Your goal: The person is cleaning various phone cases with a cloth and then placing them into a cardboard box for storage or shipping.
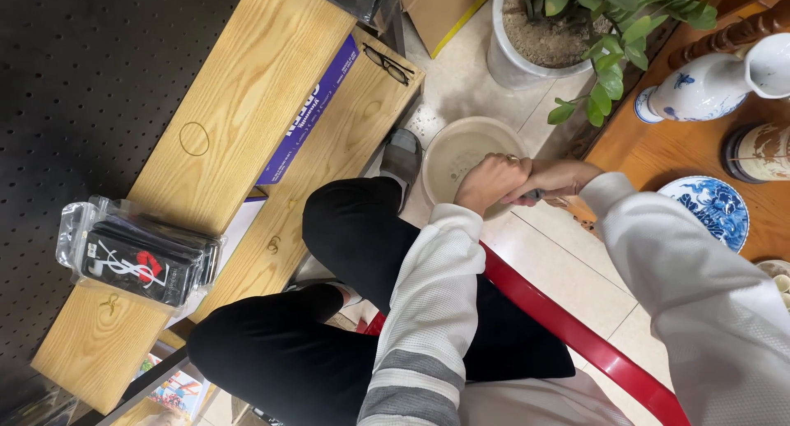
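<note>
In the head view, both hands meet just above the round beige plastic basin (473, 156) standing on the tiled floor at upper centre. The left hand (491, 181) is curled into a closed fist, and the right hand (553, 179) is closed around a small dark object that pokes out between them; what it is cannot be told. Pale specks lie in the basin's bottom, so some work over it seems done, though how much remains is unclear. At left centre, on the light wooden shelf (247, 105), a long purple box (309, 113) with white lettering lies slantwise; at lower left sits a clear plastic pack of black cases (136, 257) with a red-and-white motif.
</note>
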